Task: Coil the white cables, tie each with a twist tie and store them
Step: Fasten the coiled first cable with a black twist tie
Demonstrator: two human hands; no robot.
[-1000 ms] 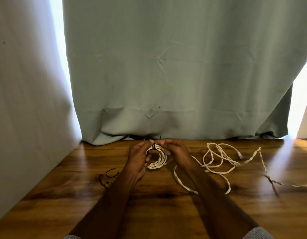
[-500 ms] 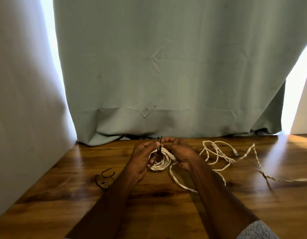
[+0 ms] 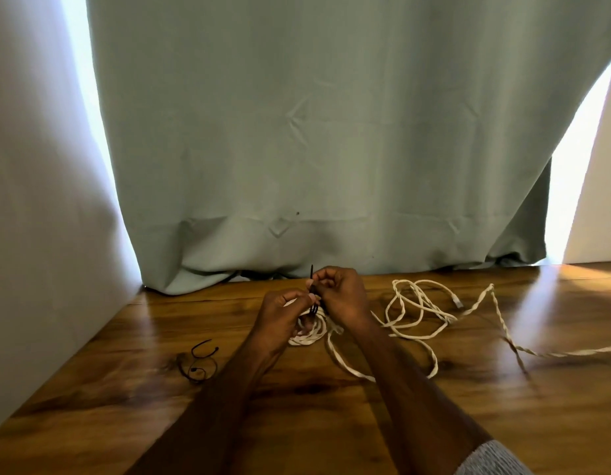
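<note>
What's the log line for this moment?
stage: tying coil | both hands pinch twist tie over coiled cable | loose cable uncoiled

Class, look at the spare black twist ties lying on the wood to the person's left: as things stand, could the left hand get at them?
Probably yes: nothing lies between the left hand and the spare twist ties, only bare table. But it is pinching the tie on the coiled cable, so it must let go first.

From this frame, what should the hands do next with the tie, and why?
Probably twist the two tie ends together. The black twist tie already loops the coiled white cable, with one end sticking up; the left hand and right hand each pinch it. The ends look untwisted, so the coil isn't secured yet.
</note>
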